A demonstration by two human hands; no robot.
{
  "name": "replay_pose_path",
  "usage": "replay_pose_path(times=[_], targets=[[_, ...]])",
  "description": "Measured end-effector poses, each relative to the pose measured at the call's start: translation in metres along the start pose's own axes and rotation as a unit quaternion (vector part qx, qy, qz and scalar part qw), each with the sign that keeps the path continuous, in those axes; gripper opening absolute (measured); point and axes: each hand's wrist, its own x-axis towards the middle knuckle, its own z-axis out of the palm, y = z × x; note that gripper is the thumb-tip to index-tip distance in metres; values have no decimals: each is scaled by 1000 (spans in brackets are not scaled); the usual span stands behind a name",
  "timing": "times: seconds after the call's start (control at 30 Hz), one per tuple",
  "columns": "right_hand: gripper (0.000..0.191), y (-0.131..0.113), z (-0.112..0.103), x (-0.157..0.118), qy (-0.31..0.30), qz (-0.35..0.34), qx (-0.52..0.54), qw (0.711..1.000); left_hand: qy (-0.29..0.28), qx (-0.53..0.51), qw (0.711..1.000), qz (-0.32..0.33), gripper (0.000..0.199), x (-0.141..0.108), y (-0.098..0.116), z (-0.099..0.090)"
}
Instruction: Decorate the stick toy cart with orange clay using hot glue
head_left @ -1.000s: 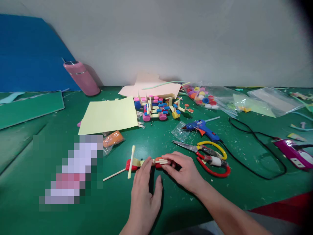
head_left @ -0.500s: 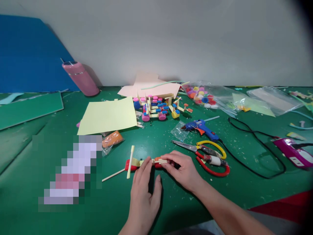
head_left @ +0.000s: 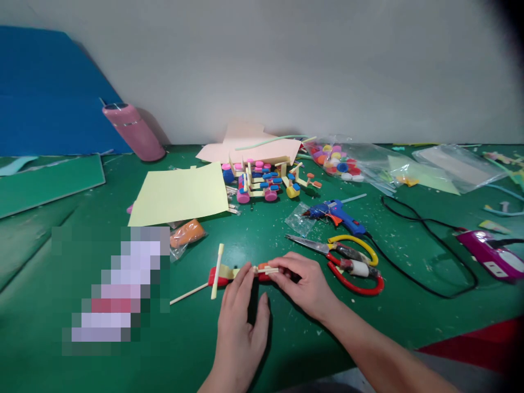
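On the green table lies a small model [head_left: 219, 276] with red parts, a pale yellow strip and a thin stick pointing to the lower left. A pale yellow bar [head_left: 217, 271] crosses its left end. My left hand [head_left: 242, 322] rests its fingertips on the middle of the model, thumb apart from the fingers. To the right, my right hand [head_left: 301, 281] pinches short pale sticks [head_left: 270, 269] between thumb and fingers, over the model's red and orange right end. The fingers partly hide the model's middle.
Scissors [head_left: 356, 261] and a blue glue gun [head_left: 335, 214] lie to the right, with a black cord running to a purple power strip [head_left: 493, 254]. Behind are small built models [head_left: 257, 185], yellow paper [head_left: 182, 194], a bag of coloured caps [head_left: 338, 161] and a pink bottle [head_left: 135, 131].
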Motion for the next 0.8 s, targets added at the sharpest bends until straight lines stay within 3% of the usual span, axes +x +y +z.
replay_pose_path(times=[0.8], targets=[[16, 0, 1, 0, -1, 2, -4, 1000, -2, -7, 1000, -9, 43, -1, 0, -1]])
